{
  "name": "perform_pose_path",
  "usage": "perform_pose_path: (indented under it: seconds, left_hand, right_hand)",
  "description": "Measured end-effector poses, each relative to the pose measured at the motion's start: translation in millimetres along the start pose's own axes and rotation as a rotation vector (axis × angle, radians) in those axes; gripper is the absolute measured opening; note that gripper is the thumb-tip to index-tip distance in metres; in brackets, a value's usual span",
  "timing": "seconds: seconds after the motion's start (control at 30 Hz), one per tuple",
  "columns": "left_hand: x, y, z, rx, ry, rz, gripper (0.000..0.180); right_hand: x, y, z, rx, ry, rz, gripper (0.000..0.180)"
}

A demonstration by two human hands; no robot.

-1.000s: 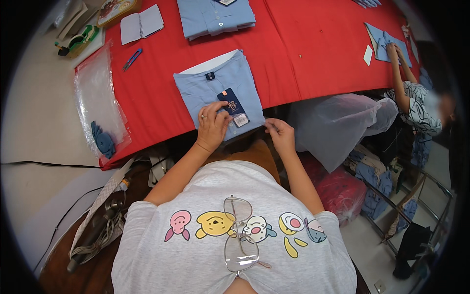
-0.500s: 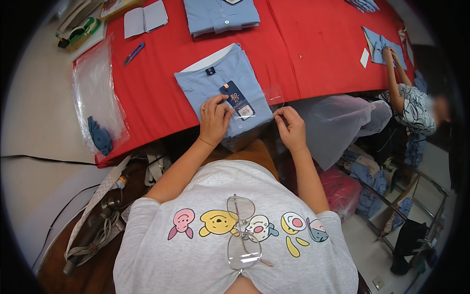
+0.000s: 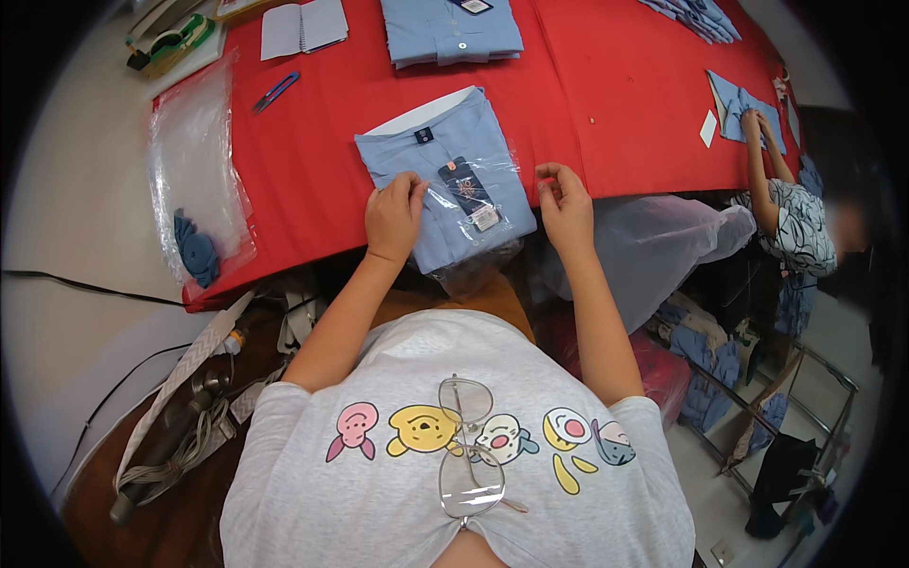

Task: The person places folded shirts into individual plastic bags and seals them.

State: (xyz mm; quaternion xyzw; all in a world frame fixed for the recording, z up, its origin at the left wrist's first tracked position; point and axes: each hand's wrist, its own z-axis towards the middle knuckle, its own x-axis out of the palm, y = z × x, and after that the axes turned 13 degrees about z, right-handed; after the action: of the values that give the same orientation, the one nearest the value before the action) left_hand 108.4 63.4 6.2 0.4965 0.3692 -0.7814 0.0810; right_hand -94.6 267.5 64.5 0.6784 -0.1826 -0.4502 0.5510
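Note:
A folded light-blue shirt [image 3: 437, 241] lies at the near edge of the red-covered table, with white card showing at its collar. A dark hang tag [image 3: 459, 182] rests on its front. Thin clear plastic bag film [image 3: 492, 156] covers much of the shirt and bunches below its lower edge. My left hand [image 3: 393, 216] is at the shirt's left side, thumb and fingers pinched on the bag. Beyond the right edge, my right hand [image 3: 568, 210] is closed in a pinch on the bag's side; the film there is hard to see.
More folded blue shirts [image 3: 450, 38] lie farther back. Blue thread snips [image 3: 276, 91], an open notebook [image 3: 305, 28], a tape dispenser [image 3: 180, 40] and flat clear bags [image 3: 189, 142] are to the left. A co-worker [image 3: 798, 222] handles a blue garment [image 3: 734, 102] at the right.
Both hands have moved up along the shirt's sides, and the left has shifted off the hang tag. The clear film now reaches higher over the shirt. The view has shifted slightly.

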Motion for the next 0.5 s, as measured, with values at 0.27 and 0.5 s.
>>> perform_pose_path:
  seconds: [0.27,0.5]
  left_hand:
    - [-23,-10,9,-0.028,0.039,-0.198,0.015]
    - [-73,-25,-35,0.199,0.351,-0.372,0.018]
  right_hand:
    - [37,56,37,-0.433,0.336,-0.137,0.069]
    - [27,66,-3,-0.05,1.054,-0.123,0.019]
